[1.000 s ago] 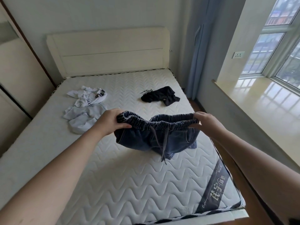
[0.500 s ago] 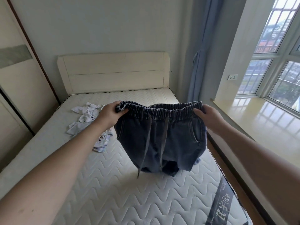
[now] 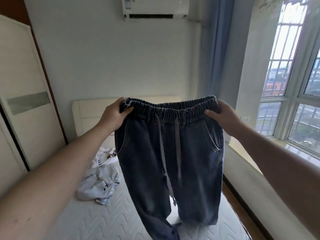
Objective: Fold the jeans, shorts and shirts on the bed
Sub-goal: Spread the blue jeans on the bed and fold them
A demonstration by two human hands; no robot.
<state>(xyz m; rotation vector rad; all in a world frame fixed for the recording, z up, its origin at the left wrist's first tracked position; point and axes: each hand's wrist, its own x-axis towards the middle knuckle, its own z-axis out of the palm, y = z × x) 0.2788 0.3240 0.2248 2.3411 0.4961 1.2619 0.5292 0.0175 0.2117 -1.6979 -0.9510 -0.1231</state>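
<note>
Dark blue jeans (image 3: 195,163) with an elastic waistband and grey drawstrings hang upright in the air above the bed (image 3: 97,220). My left hand (image 3: 113,115) grips the waistband's left end. My right hand (image 3: 223,116) grips its right end. The legs hang down, and their lower ends reach the mattress. White and pale blue shirts (image 3: 100,179) lie crumpled on the mattress to the left, behind my left forearm. The jeans hide the black garment seen earlier.
A cream headboard (image 3: 86,111) stands against the far wall under an air conditioner (image 3: 155,7). A wardrobe (image 3: 20,94) lines the left side. A window sill (image 3: 245,161) and window (image 3: 294,87) run along the right, with a blue curtain (image 3: 220,49) beside them.
Both hands have lifted the jeans by the waistband from a bunch on the mattress to full hanging length. My view has tilted upward toward the wall.
</note>
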